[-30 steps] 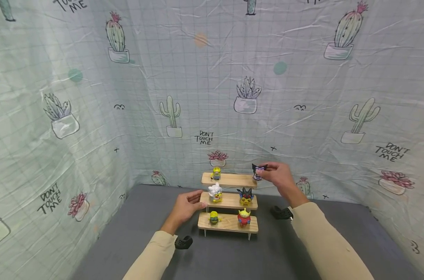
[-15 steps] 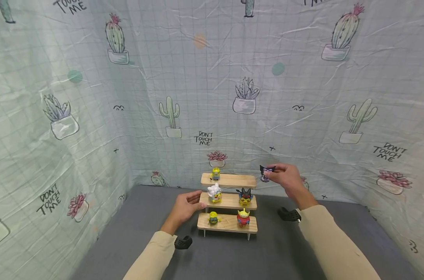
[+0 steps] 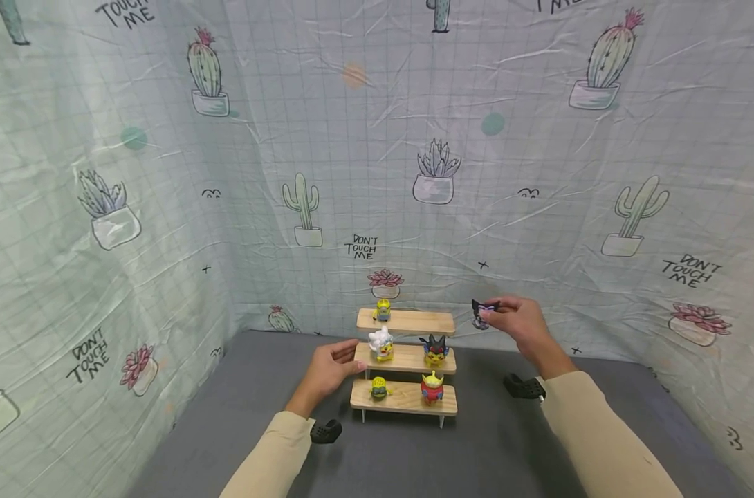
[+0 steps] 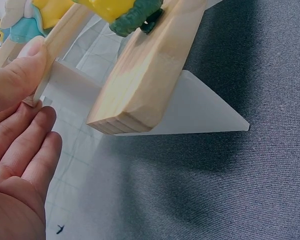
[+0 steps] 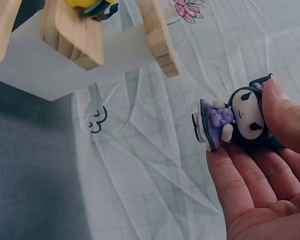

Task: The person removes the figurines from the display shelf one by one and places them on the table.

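A small black, white and purple figurine [image 5: 247,115] with pointed black ears is pinched between the thumb and fingers of my right hand [image 3: 521,324]. It is held in the air to the right of the three-tier wooden display stand [image 3: 417,320], apart from it. My left hand [image 3: 328,366] grips the left end of the middle board [image 4: 65,32], thumb on top and fingers beneath. On that board stand a white-capped yellow figurine [image 3: 382,344] and a black-horned yellow figurine [image 3: 436,351]. Part of the held figurine's head is hidden by my thumb.
A yellow minion figurine [image 3: 382,310] stands on the top board's left. The bottom board carries another yellow figurine [image 3: 379,389] and a red-suited figurine [image 3: 432,389]. A grey tabletop [image 3: 396,460] lies below, with a cactus-print sheet [image 3: 352,138] hanging behind and at both sides.
My right hand has carried the figurine rightward and slightly down, away from the top board's right end. The left hand keeps its hold on the middle board.
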Tool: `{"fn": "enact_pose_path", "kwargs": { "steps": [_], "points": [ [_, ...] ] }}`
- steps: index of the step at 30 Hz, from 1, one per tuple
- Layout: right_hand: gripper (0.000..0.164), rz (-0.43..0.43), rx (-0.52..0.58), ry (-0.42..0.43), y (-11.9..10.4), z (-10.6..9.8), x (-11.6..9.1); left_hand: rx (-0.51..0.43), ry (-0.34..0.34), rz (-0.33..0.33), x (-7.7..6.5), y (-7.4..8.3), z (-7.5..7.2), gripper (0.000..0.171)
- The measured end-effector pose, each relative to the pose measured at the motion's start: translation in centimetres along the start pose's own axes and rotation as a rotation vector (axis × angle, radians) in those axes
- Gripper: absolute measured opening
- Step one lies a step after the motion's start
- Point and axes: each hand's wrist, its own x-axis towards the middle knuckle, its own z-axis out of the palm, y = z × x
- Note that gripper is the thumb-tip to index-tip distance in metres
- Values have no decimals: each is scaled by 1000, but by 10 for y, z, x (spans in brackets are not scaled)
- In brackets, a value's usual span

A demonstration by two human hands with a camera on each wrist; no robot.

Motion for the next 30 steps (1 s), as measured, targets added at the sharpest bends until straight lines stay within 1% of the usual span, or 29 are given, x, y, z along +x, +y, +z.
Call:
{"fn": "enact_pose_path", "kwargs": {
  "steps": [3,12,21,30],
  "points": [
    [46,7,5,-2,2,-3,-1,2,3,0,0,0,0,58],
    [48,18,-5,-11,11,-10,-3,1,11,-25,-2,1,0,60],
    [51,-7,17,-30,15,-22,-4,-29,8,-31,2,1,0,57],
    [55,29,10,-38,19,-31,-4,-36,5,-28,3,0,0,58]
  ]
}}
